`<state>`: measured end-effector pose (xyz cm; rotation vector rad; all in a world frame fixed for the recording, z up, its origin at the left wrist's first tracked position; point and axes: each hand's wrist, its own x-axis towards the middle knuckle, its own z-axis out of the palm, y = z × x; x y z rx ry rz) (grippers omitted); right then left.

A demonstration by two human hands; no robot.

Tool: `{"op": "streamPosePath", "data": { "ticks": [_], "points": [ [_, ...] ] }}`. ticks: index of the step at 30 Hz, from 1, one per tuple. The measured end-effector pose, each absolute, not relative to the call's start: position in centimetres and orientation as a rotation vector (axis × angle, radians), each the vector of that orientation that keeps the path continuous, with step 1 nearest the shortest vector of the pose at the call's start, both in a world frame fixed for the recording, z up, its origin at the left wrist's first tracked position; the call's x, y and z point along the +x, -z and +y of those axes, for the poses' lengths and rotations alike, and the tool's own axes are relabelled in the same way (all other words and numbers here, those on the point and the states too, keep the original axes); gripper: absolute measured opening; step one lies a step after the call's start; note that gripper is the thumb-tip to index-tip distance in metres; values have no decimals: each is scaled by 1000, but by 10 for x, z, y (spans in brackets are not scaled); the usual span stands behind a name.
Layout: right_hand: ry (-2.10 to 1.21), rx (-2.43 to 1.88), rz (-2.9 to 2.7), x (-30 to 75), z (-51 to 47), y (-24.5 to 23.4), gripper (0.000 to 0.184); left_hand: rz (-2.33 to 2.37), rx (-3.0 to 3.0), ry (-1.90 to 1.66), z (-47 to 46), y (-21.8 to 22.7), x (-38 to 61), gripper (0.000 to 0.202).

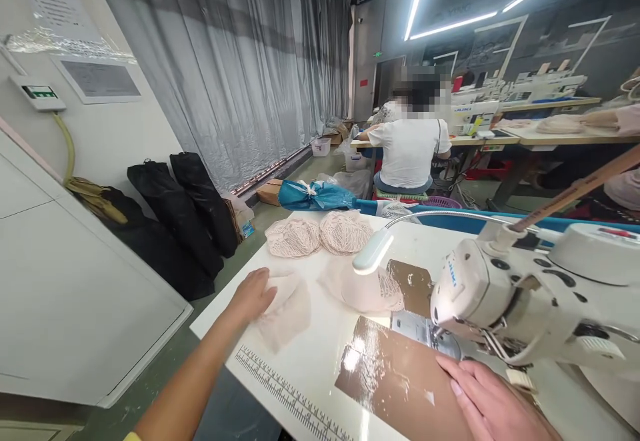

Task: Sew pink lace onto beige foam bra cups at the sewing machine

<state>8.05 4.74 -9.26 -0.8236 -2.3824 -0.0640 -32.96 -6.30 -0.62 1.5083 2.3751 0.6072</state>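
My left hand [253,296] is at the left of the white table, its fingers closed on the near-left edge of a sheer beige fabric piece [290,314]. The fabric lies loosely on the tabletop. My right hand [493,394] rests on a brown, shiny tape-covered board [395,374] in front of the sewing machine [465,288], fingers stretched out and nothing seen in them. Another beige piece with a lace part [363,288] lies left of the needle area. Two lace-covered beige cups [320,233] sit side by side at the table's far edge.
A small lamp [373,252] on a bendy arm hangs over the table. A printed ruler [290,394] runs along the front edge. Behind stand a blue bag [315,194] and a seated person in a white shirt [409,151]. Black bundles [190,214] lean at left.
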Motion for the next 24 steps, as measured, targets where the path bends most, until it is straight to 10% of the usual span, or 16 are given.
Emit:
{"op": "streamPosePath", "data": {
  "ticks": [9,17,24],
  "points": [
    [-288,-1087,-2235,83,34,71,22,1140,1473,-634,-44,7,-214,27],
    [-503,-724,-2530,72,13,43,22,1224,1731,-451,6,15,-158,53],
    [-386,-801,-2581,67,10,45,27,1197,1468,-283,27,10,-182,25]
  ]
}}
